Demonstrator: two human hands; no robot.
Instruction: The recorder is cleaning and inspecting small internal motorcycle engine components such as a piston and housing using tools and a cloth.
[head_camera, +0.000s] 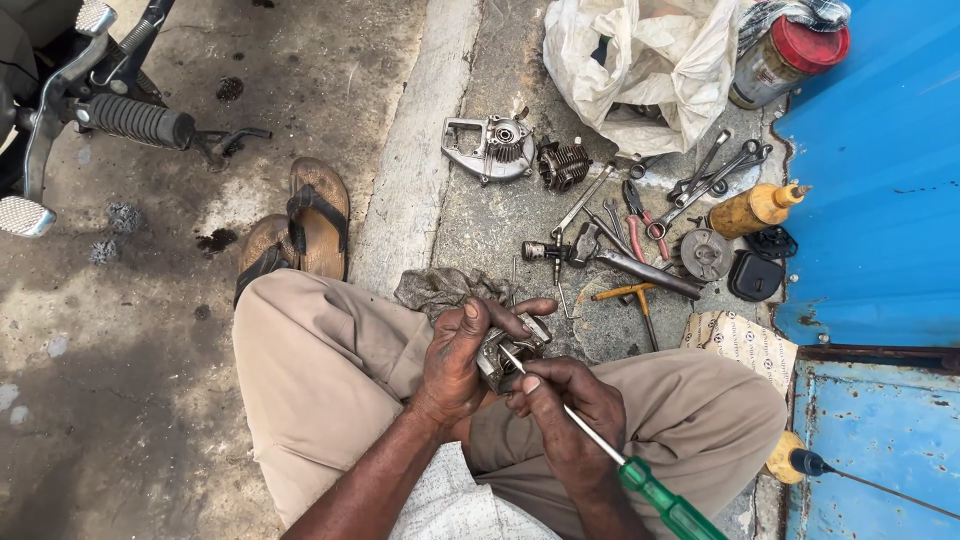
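At the far left, a motorcycle footrest (135, 120) with a ribbed rubber sleeve juts over the stained concrete, and just to its right a pair of brown sandals (300, 222) lies beside the person's bent knee. The person sits cross-legged in tan trousers (320, 370).

Over the lap, the left hand (460, 355) is closed around a small grimy metal engine part (512, 350), thumb on top and fingers wrapped over its far side. The part sits between both hands, touching each. The right hand (565, 410), just right of and below it, grips the steel shaft of a green-handled screwdriver (610, 450); the tip rests against the part, while the handle runs down to the lower right past the wrist.

Behind the hands lies a dirty rag (440, 290). Farther back are a grey engine cover (490, 148) and a finned cylinder (563, 165), then a hammer (625, 258), red-handled pliers (640, 215) and several spanners (715, 175). A white sack (645, 70) sits above them. At the right, a yellow oil bottle (755, 208) lies near the blue metal wall (880, 170).
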